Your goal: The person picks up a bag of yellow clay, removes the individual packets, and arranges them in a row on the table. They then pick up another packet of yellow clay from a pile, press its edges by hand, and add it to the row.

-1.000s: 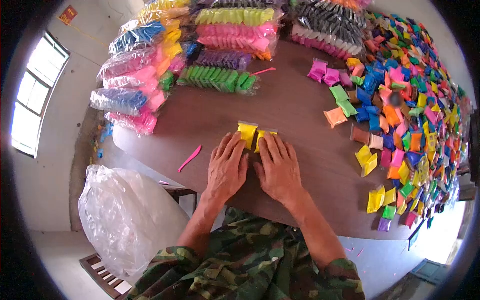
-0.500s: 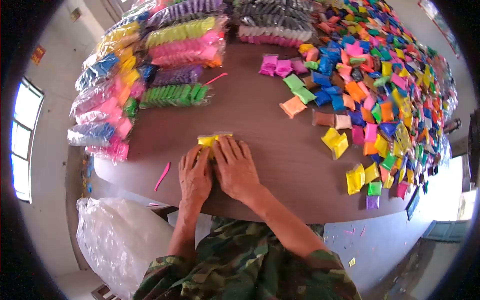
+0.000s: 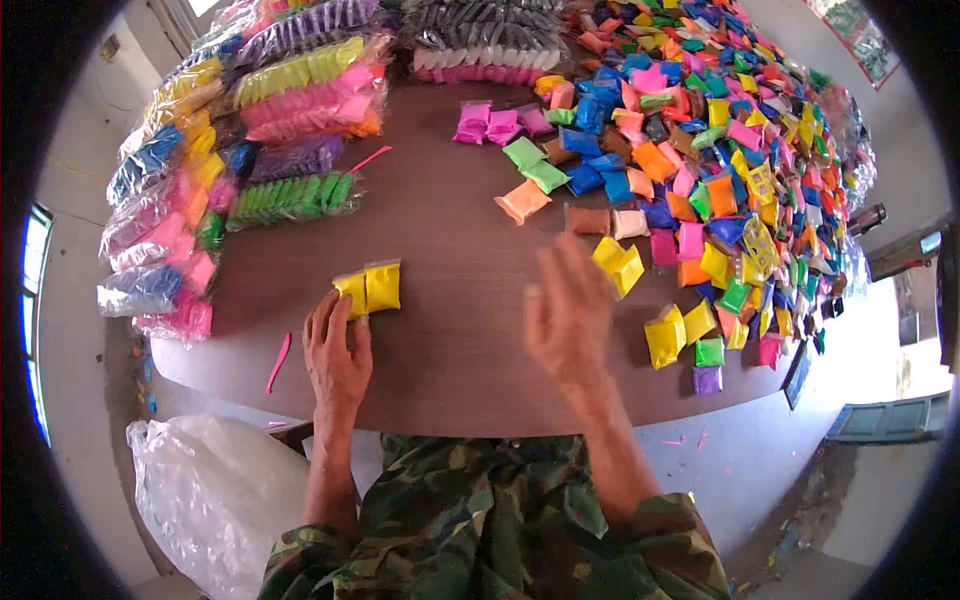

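Two yellow packets (image 3: pixel 383 287) lie side by side on the brown table (image 3: pixel 450 370). My left hand (image 3: pixel 337 350) rests at the lower edge of the left packet, thumb and fingers around its corner. Above the table, my right hand (image 3: pixel 572 315) is blurred by motion, with fingers apart and nothing visible in it. Close to its right lies a pair of yellow packets (image 3: pixel 618 265), and more yellow packets (image 3: pixel 665 337) lie lower right.
A large heap of coloured packets (image 3: pixel 690 190) covers the right side. Bagged rows of packets (image 3: pixel 300 95) stand at the back left. A pink stick (image 3: pixel 279 362) lies left of my left hand. A clear plastic bag (image 3: pixel 210 490) is below the table edge.
My right hand has lifted off the yellow packets and moved right. My left hand stays by them, and both packets are now uncovered. The camera view has shifted to the right.
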Demonstrator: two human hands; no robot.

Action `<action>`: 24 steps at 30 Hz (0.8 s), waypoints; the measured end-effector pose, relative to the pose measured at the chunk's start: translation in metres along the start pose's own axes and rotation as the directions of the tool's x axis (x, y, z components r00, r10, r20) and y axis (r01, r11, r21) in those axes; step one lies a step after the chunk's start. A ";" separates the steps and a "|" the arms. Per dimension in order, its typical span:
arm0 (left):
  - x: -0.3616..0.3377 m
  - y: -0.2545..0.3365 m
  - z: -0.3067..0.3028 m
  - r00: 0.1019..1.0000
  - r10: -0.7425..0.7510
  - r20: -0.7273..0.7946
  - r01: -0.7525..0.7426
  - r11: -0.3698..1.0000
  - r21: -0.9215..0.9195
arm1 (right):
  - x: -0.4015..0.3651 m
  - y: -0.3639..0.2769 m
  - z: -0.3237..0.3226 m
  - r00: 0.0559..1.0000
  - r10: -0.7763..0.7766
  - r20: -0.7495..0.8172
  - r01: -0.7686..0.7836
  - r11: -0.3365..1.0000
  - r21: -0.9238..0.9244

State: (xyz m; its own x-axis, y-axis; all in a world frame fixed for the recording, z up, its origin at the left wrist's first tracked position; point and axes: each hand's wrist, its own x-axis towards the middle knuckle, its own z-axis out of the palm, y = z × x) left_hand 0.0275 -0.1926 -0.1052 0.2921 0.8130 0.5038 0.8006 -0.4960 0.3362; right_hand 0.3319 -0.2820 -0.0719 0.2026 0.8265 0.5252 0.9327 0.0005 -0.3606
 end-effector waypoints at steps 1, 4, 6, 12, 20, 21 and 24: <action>0.000 -0.001 0.001 1.000 -0.003 -0.001 0.003 1.000 -0.011 | -0.005 0.015 -0.009 0.996 0.066 -0.059 -0.070 0.995 -0.068; 0.001 -0.001 0.002 1.000 0.006 0.002 -0.006 1.000 -0.017 | -0.015 0.054 -0.026 0.980 0.185 -0.080 -0.197 0.961 -0.195; 0.002 0.000 0.001 1.000 0.013 0.010 -0.013 1.000 -0.017 | -0.014 0.066 -0.035 0.976 0.211 -0.049 -0.216 0.952 -0.216; 0.001 -0.002 0.001 1.000 -0.004 -0.011 0.004 1.000 -0.022 | -0.012 0.093 -0.034 0.978 0.195 0.073 -0.170 0.951 -0.259; -0.001 -0.004 0.004 0.999 -0.034 -0.039 0.032 0.999 -0.042 | -0.022 0.058 -0.068 0.981 0.193 0.007 -0.190 0.973 -0.130; -0.001 -0.006 0.005 0.998 -0.035 -0.043 0.033 0.999 -0.042 | -0.028 0.052 -0.070 0.972 0.233 0.041 -0.228 0.968 -0.109; -0.001 -0.005 0.004 0.998 -0.056 -0.038 0.055 0.998 -0.044 | -0.056 0.024 -0.061 0.987 0.148 0.063 -0.141 0.985 -0.099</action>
State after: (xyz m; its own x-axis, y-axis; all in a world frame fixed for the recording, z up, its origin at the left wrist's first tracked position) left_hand 0.0258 -0.1899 -0.1108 0.2266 0.8274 0.5139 0.7918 -0.4637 0.3975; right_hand 0.3614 -0.3623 -0.0633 0.3189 0.8512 0.4168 0.9198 -0.1720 -0.3526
